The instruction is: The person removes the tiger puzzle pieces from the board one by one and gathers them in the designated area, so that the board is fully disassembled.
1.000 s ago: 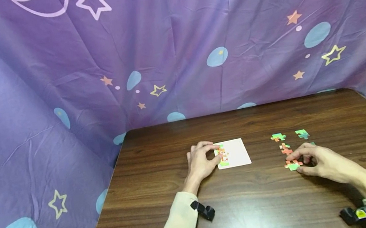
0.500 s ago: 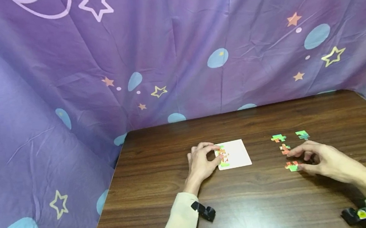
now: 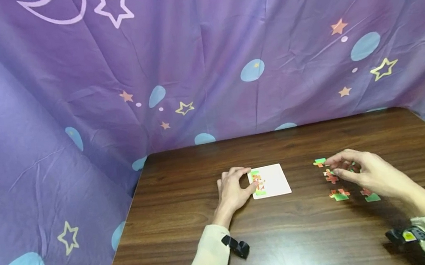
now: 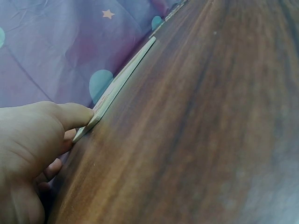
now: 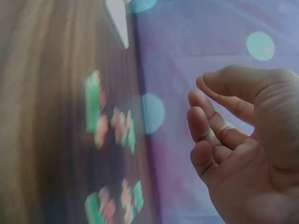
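A square white puzzle board lies on the table, a strip of red and green jigsaw pieces along its left side. My left hand holds the board at its left edge, thumb and fingers spread along that side; the left wrist view shows the thumb against the board's edge. Above the loose pieces on the right hovers my right hand, fingers loosely bent and nothing held. A jigsaw piece is close to its thumb, another piece near its index fingertip. The hand partly hides further pieces.
Two more loose jigsaw pieces lie nearer the front: one piece left of the other piece. The dark wooden table ends at the back against a purple curtain with stars.
My right hand has drawn back from the front piece, moving farther up the table and lifting over the pieces. The front right piece now shows. My left hand stays on the board.
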The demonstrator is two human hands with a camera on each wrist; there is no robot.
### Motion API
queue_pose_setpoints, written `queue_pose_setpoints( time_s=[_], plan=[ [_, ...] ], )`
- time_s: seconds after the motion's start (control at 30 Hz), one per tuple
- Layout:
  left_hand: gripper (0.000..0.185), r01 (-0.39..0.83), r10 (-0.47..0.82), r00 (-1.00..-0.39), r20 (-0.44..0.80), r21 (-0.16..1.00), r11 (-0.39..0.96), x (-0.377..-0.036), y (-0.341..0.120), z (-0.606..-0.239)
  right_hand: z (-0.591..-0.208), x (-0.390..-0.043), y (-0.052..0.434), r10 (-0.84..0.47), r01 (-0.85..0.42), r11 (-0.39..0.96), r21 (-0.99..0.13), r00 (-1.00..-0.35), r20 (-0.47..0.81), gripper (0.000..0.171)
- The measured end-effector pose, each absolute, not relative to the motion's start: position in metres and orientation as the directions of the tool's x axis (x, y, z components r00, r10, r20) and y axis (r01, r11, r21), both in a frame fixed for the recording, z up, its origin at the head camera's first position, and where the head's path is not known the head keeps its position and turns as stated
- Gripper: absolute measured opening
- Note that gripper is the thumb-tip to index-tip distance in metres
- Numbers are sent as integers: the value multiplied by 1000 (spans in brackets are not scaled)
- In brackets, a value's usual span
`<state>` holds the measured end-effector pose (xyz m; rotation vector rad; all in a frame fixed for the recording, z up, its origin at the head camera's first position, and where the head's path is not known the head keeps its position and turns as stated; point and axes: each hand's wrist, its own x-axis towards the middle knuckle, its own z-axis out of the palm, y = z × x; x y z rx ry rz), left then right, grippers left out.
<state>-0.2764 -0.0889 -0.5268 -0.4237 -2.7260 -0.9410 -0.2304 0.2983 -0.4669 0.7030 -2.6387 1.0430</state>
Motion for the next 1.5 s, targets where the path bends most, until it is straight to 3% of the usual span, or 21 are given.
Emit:
queue_pose_setpoints(
  time_s=[0.23,0.47,0.93,1.17,1.5],
  plan=[
    [52,342,181,-930,320,575,743,-276,-90,-529,-453,-246,261,-357,-514,545,-663,-857,371,25],
    [53,342,193,-932,307,561,754,-275,-89,-527,-452,-262,215,-307,-444,565,-695,-895,322,16],
    [53,306,191,-947,257,554,774,-275,-88,-521,-484,-286,144,-319,-339,403,-850,-923,217,26],
    [53,310,192,-946,261,553,774,-276,-90,-526,-502,-290,137,-297,-337,454,-825,-930,217,19],
    [53,314,197,-944,264,538,782,-277,-89,-524,-519,-289,128,-349,-485,578,-656,-874,338,18]
  ],
)
